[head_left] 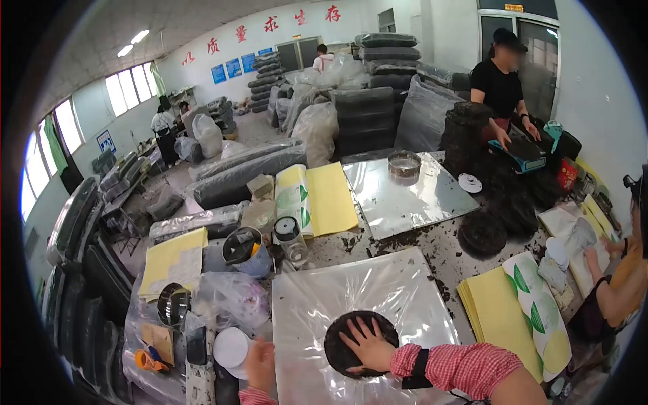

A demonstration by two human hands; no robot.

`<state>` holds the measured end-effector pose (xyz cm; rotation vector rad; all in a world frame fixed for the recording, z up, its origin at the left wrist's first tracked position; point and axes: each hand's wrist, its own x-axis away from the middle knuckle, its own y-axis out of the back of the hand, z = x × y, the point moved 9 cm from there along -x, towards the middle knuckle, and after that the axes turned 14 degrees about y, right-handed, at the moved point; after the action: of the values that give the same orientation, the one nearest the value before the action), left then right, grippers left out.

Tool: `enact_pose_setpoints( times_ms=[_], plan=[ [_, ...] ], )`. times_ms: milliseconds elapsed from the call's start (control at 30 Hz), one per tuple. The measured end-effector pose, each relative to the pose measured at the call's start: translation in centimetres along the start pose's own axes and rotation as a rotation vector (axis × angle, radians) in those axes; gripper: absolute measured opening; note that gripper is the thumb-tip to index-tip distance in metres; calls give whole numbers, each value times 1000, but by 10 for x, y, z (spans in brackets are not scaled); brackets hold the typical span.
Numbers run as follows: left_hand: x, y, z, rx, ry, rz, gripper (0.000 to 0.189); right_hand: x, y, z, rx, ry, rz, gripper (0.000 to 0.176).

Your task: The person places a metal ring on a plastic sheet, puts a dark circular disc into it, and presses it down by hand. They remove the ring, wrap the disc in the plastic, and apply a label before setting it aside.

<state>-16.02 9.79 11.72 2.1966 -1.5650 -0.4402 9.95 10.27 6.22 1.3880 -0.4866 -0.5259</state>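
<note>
My right hand (368, 345) lies flat with spread fingers on a dark, round, pressed cake (335, 337) of crumbly material. Under the cake is a shiny sheet of clear film (307, 304) over a square metal plate. My left hand (260, 364) is at the left edge of this sheet, right beside a white round disc (231, 347); its fingers are blurred, and whether it touches the disc I cannot make out. A black phone-like object (196, 345) and orange-handled scissors (150, 362) lie further left.
Behind stands a second metal plate (412, 196) with a metal ring (404, 167). Dark round cakes (482, 233) are piled right, near a co-worker (499, 88). Yellow sheets (496, 314) lie front right, beside another person's arm (611, 297). A clear jar (291, 241) stands left.
</note>
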Motion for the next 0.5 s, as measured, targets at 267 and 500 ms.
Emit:
enact_pose_setpoints(
  times_ms=[267,500],
  plan=[
    [102,-134,-79,-177,-598,252,57,48,36,-24,-756,-86,-639,55],
    [86,-144,-75,-253,-310,84,26,230,3,-70,-889,-841,-303,71]
  ],
)
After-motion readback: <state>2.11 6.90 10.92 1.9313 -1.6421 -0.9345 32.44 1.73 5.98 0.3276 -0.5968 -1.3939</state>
